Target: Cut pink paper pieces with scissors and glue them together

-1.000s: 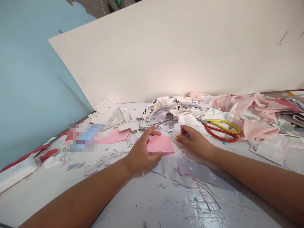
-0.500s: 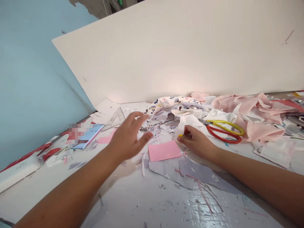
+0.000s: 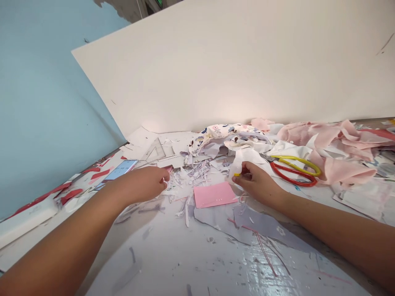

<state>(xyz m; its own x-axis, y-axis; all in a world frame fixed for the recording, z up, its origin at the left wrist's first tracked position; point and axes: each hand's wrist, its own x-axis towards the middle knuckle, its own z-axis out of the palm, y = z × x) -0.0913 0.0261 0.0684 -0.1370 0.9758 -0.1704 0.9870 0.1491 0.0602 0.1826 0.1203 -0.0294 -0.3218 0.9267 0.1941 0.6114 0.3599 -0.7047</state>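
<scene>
Right hand (image 3: 257, 183): closed in a pinch on a small yellow-tipped bottle (image 3: 237, 172), mostly hidden by the fingers.
Left hand (image 3: 142, 185): loosely curled, fingertips at the paper scraps (image 3: 188, 181); cannot tell if it holds one.
Pink card (image 3: 214, 194): flat on the table (image 3: 154, 259), between the hands, just beside the right hand.
Beyond: red-and-yellow scissors (image 3: 293, 172), floral fabric (image 3: 216, 133), pink fabric (image 3: 327, 137).

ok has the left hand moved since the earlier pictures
Yes, the left hand moved left, off the pink paper, farther from the scissors.
</scene>
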